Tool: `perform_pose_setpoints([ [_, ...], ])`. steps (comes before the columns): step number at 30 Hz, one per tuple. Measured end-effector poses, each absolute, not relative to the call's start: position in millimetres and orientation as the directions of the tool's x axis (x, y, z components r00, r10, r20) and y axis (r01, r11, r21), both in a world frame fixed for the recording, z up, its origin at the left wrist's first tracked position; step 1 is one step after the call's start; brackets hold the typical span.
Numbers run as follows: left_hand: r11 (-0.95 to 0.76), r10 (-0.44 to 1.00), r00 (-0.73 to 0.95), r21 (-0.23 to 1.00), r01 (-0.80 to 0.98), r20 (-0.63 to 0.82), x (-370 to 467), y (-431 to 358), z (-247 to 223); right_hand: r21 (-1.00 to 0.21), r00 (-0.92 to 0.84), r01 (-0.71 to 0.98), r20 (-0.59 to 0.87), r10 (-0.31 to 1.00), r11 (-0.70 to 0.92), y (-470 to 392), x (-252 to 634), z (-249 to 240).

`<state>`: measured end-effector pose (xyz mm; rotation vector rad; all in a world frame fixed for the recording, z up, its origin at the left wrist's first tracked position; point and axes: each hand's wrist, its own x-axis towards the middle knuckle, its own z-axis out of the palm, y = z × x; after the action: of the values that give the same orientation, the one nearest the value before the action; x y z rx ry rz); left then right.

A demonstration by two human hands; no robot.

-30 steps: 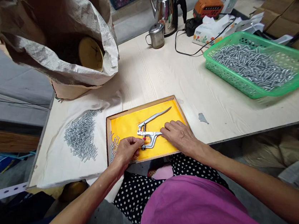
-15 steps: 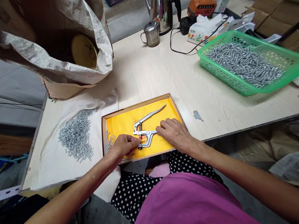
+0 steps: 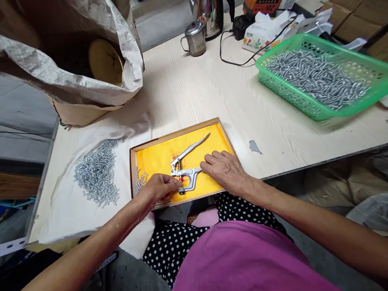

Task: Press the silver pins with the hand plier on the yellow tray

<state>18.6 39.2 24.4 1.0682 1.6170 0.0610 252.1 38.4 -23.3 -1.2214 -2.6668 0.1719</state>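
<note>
A pair of silver snap-fastener pliers (image 3: 191,181) lies in a shallow tray with a yellow bottom (image 3: 158,153). One long handle rises toward the tray's far right corner. My right hand (image 3: 224,170) is closed on the end of the other handle, its fingers curled. At the jaw, by a red part and a coil spring, my left hand (image 3: 161,187) pinches with thumb and forefinger. What lies between those fingertips is too small to make out. Several small silvery metal pieces (image 3: 140,180) lie in the tray's left corner, partly behind my left hand.
On a white cloth (image 3: 64,205) at left lies a heap of small silvery pieces (image 3: 98,172). A green basket (image 3: 287,93) with more stands at the right. A large open sack (image 3: 122,39), a metal cup (image 3: 195,40), a kettle (image 3: 209,7) and an orange battery (image 3: 262,1) are behind.
The view has shifted slightly, so everything sits a little further left and higher. Both hands keep about the same places at the pliers.
</note>
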Motion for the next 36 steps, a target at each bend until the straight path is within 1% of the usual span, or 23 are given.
perform_pose_setpoints([
  [3,0.610,0.647,0.020,0.534,0.585,-0.762,21,38,25,-0.230,-0.633,0.728,0.136,0.762,0.645,45,250,-22],
  [5,0.620,0.647,0.009,0.534,0.575,-0.762,22,37,24,-0.218,-0.635,0.721,0.175,0.753,0.658,57,247,-20],
  [8,0.619,0.664,0.006,0.553,0.558,-0.748,22,33,20,-0.117,-0.646,0.725,0.227,0.729,0.679,84,242,-20],
  [12,0.583,0.693,-0.007,0.554,0.595,-0.721,23,26,17,0.013,-0.725,0.675,0.195,0.660,0.737,121,237,-24],
  [14,0.574,0.696,-0.029,0.532,0.622,-0.717,26,24,18,0.047,-0.769,0.629,0.184,0.612,0.776,132,237,-28],
  [16,0.562,0.701,-0.049,0.508,0.653,-0.711,29,23,20,0.058,-0.781,0.613,0.192,0.594,0.788,138,237,-31],
  [20,0.512,0.721,-0.057,0.474,0.716,-0.691,31,22,21,0.020,-0.758,0.639,0.186,0.625,0.769,138,238,-32],
  [23,0.498,0.721,-0.042,0.475,0.725,-0.692,29,21,18,-0.088,-0.739,0.655,0.130,0.661,0.751,129,245,-27],
  [26,0.505,0.718,-0.030,0.492,0.709,-0.695,27,19,15,-0.191,-0.779,0.597,0.093,0.620,0.779,115,257,-22],
  [28,0.518,0.720,-0.043,0.495,0.698,-0.693,26,19,13,-0.214,-0.803,0.566,0.077,0.591,0.796,106,266,-21],
  [30,0.532,0.724,-0.073,0.487,0.693,-0.686,26,18,13,-0.233,-0.804,0.564,0.062,0.591,0.792,100,272,-22],
  [33,0.546,0.726,-0.103,0.479,0.687,-0.680,27,17,13,-0.261,-0.788,0.585,0.044,0.615,0.768,94,274,-21],
  [36,0.562,0.728,-0.117,0.490,0.667,-0.676,28,15,11,-0.248,-0.749,0.635,0.033,0.662,0.731,91,271,-18],
])
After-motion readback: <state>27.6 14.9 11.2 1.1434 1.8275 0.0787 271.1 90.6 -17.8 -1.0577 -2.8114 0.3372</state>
